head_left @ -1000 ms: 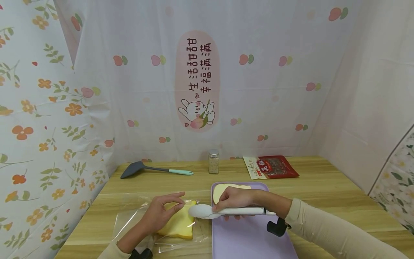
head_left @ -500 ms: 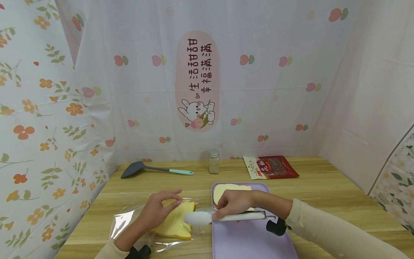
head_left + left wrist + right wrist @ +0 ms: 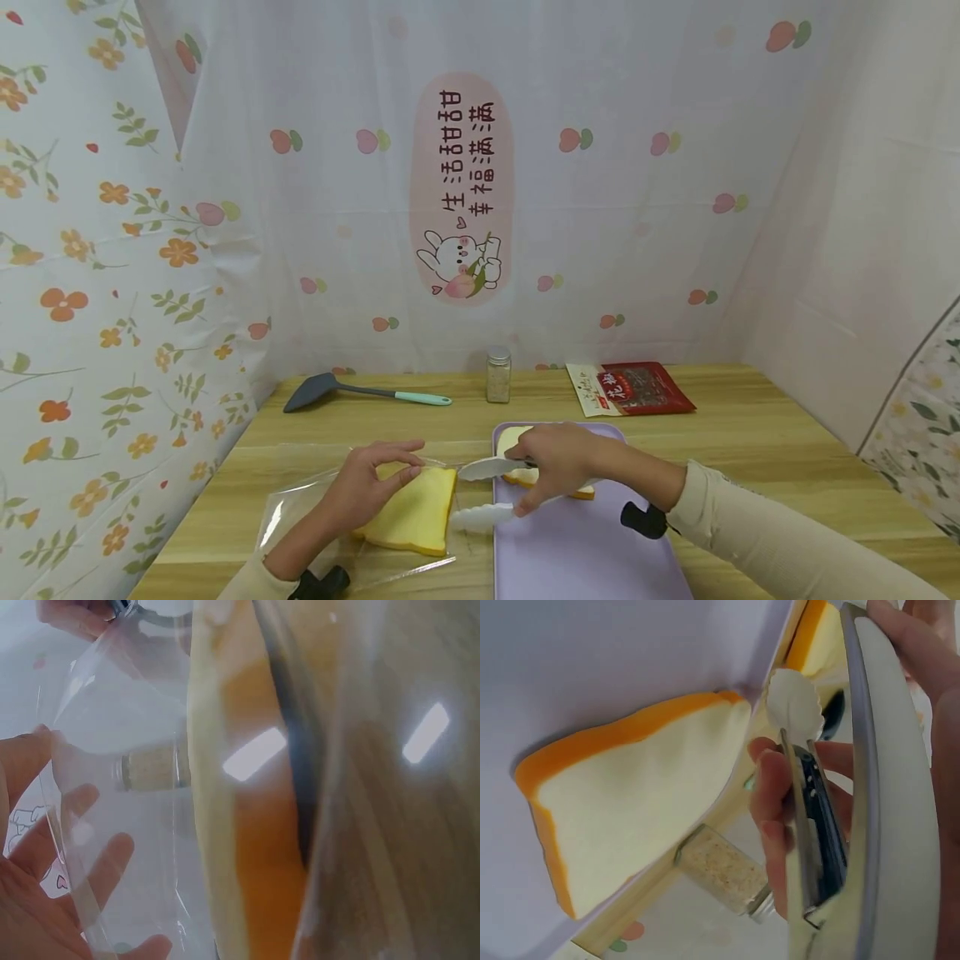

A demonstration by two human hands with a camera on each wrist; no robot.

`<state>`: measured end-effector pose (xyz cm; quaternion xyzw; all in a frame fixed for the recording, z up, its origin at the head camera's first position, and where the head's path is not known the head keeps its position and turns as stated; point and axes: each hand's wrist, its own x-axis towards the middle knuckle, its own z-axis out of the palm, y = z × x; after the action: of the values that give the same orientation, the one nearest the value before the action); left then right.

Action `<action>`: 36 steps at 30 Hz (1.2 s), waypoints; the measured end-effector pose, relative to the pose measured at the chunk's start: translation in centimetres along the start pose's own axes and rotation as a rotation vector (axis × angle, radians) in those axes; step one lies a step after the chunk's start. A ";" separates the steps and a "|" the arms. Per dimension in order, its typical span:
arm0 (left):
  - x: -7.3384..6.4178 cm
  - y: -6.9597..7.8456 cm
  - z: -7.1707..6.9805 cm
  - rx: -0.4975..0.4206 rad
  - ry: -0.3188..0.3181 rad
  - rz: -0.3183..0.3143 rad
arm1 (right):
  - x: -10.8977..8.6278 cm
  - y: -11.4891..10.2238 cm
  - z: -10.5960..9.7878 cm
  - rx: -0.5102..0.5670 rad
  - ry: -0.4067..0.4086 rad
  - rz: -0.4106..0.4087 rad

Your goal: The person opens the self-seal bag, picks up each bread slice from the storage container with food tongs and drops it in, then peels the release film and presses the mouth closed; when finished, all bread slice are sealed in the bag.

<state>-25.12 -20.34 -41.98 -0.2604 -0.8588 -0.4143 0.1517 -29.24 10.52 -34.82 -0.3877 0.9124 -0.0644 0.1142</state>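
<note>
My left hand (image 3: 371,483) pinches the edge of a clear plastic bag (image 3: 142,697) between thumb and fingers, and the film stretches past the fingertips. Inside the bag lies a yellow bread slice (image 3: 411,517) with an orange-brown crust. White-tipped tongs (image 3: 480,518) are in my right hand (image 3: 566,461), their two arms spread apart with nothing between the tips. These tips point left toward the right edge of the bagged slice. Beneath the right hand, another bread slice (image 3: 645,795) lies on the lilac tray (image 3: 585,550), partly hidden by that hand in the head view.
Along the back of the wooden table (image 3: 750,467) are a grey spatula (image 3: 367,391) with a mint handle, a seasoning jar (image 3: 498,377) and a red-and-white spice packet (image 3: 633,388). A printed curtain (image 3: 645,217) hangs behind them.
The tongs' arms, close together half a second ago, have spread apart in my right hand. My left hand keeps its hold on the bag nearly in the same place.
</note>
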 end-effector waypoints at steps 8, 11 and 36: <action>0.0 0.0 0.0 -0.016 0.004 0.002 | 0.8 0.8 0.0 -0.047 -0.020 -0.003; 0.0 0.1 0.0 -0.029 0.004 0.012 | 1.0 0.8 0.0 -0.048 -0.027 -0.024; 0.2 0.3 -0.6 -0.040 0.030 0.060 | 0.9 0.7 0.0 -0.077 0.035 0.010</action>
<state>-25.11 -20.55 -41.31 -0.2826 -0.8397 -0.4307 0.1717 -30.40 10.35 -35.10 -0.3858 0.9181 -0.0355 0.0834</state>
